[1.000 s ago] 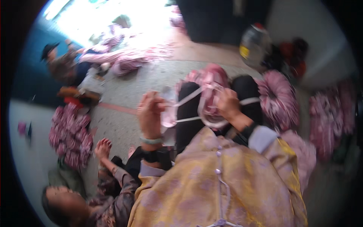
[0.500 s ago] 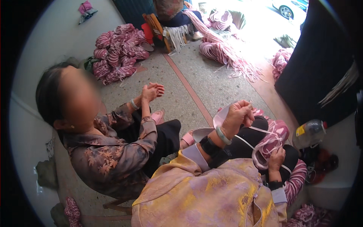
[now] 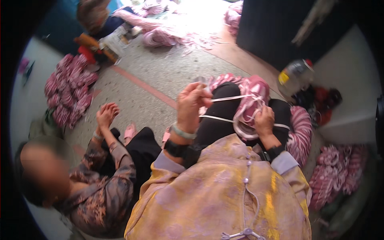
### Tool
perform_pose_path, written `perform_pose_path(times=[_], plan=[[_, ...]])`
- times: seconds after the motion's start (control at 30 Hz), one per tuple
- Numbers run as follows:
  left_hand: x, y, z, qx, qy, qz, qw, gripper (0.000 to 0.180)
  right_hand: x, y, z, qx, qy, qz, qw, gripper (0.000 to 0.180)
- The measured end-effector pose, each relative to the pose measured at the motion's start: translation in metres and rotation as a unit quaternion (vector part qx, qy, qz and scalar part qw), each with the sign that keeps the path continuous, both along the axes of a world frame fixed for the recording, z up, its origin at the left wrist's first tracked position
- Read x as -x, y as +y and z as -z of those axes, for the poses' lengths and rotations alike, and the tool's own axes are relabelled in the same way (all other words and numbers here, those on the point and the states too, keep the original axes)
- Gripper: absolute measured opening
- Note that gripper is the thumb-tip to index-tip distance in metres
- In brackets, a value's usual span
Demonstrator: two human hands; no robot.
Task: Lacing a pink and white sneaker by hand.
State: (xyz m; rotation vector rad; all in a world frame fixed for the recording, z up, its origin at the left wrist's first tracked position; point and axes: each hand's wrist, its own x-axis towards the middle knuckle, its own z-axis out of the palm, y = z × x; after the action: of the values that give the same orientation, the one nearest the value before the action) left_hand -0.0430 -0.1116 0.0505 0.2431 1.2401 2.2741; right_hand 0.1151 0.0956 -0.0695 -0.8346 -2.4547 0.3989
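White strap [image 3: 224, 98] was held taut between both hands, presumably so the loops could be kept even over the lap. Left hand [image 3: 193, 105] was raised, wrist bent, fingers pinched shut on the strap end. Right hand [image 3: 264, 120] was lowered onto the pink-and-white coil [image 3: 250, 106] on the knees, fingers curled closed around strap loops. A plastic bottle [image 3: 295, 76] was seen nearby on the floor.

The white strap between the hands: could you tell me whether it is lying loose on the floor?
No, the white strap is stretched in the air between the raised left hand and the right hand on the lap.
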Motion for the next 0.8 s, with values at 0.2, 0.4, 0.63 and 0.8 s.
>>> perform_pose_path(times=[0.2, 0.4, 0.63, 0.8], plan=[[0.004, 0.004, 0.013, -0.015, -0.001, 0.036, 0.999, 0.012, 0.001, -0.001, -0.002, 0.001, 0.001, 0.01, 1.0, 0.024], [0.006, 0.007, 0.017, 0.001, 0.006, 0.05, 0.999, 0.012, -0.003, -0.003, -0.005, 0.008, 0.012, 0.032, 0.999, 0.025], [0.007, 0.014, 0.017, 0.018, 0.002, 0.067, 0.998, 0.013, -0.003, -0.004, -0.008, 0.005, 0.016, 0.029, 0.999, 0.022], [0.008, 0.017, 0.016, 0.015, 0.005, 0.089, 0.996, 0.013, -0.001, -0.005, -0.009, 0.004, 0.022, 0.031, 0.999, 0.022]])
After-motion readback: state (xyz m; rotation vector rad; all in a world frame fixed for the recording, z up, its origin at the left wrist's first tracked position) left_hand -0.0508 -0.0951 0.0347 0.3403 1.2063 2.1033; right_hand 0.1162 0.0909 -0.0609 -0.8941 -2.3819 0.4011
